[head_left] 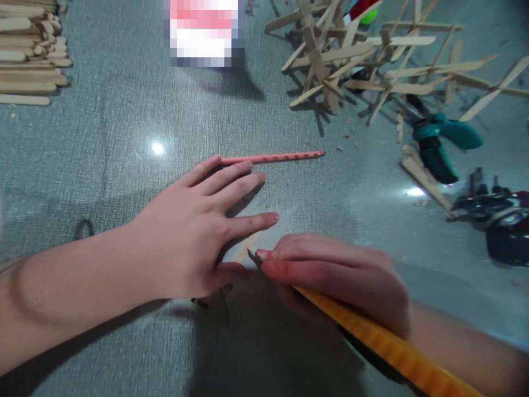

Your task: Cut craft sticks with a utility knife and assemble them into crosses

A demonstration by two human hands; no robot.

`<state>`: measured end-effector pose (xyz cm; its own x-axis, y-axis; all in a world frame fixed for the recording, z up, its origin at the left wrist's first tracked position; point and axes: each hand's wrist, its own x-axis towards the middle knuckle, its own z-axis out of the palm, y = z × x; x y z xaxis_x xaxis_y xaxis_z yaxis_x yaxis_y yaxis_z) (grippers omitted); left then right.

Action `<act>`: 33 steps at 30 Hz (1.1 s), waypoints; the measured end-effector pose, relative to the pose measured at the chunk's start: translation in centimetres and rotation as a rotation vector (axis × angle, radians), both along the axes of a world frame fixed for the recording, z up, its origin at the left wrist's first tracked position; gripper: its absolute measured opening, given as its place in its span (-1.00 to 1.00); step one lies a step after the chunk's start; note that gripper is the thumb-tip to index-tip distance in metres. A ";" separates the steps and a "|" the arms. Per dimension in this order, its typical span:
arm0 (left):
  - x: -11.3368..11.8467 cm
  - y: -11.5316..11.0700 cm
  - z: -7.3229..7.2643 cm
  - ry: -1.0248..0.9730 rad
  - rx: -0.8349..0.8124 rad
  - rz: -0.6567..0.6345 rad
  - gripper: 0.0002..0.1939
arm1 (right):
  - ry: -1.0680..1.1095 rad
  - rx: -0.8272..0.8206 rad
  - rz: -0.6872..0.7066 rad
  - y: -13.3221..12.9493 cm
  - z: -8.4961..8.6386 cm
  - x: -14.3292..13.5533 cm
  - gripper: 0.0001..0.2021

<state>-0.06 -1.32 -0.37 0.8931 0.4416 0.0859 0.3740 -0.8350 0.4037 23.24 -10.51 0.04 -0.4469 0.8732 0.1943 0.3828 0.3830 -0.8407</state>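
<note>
My left hand [194,220] lies palm down with its fingers spread. Two of its fingertips touch or rest beside the end of a pink pencil [285,156] with a row of dark dimples. Between its index finger and thumb shows a piece of pale craft stick [250,242]; the rest of it is hidden under the hand. My right hand [343,275] is closed around a yellow-handled utility knife [372,336]. The dark blade points left, with its tip at or just above the craft stick; contact cannot be made out.
Craft sticks [28,80] are stacked at the back left. A blurred-out object [204,33] stands at the back. Crossed craft sticks [326,60] form a lattice at the back right. Teal-handled pliers [442,135] and dark tools [508,237] lie on the right of the grey table [115,127].
</note>
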 end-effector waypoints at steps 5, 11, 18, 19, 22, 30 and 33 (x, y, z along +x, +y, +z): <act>0.0 0.1 0.0 -0.001 -0.005 -0.007 -0.32 | -0.002 -0.007 0.019 0.2 0.4 0.3 -0.78; -0.2 0.2 -0.1 -0.005 0.006 -0.018 -0.25 | 0.031 0.014 -0.173 0.3 0.2 0.4 -0.76; -0.3 0.4 0.2 0.005 0.000 -0.002 -0.29 | 0.035 0.023 -0.147 0.5 0.4 0.9 -0.82; -0.3 0.4 0.3 0.013 0.000 -0.005 -0.31 | 0.037 0.021 -0.144 0.6 0.4 1.0 -0.81; -0.3 0.5 0.5 0.035 0.000 -0.009 -0.35 | 0.048 0.024 -0.129 0.7 0.5 1.1 -0.79; -0.2 0.6 0.8 0.062 -0.020 -0.002 -0.30 | 0.091 0.000 -0.080 0.9 0.2 1.1 -0.78; -0.3 0.6 0.8 0.053 -0.009 -0.003 -0.30 | 0.111 -0.002 -0.072 1.0 0.2 1.1 -0.78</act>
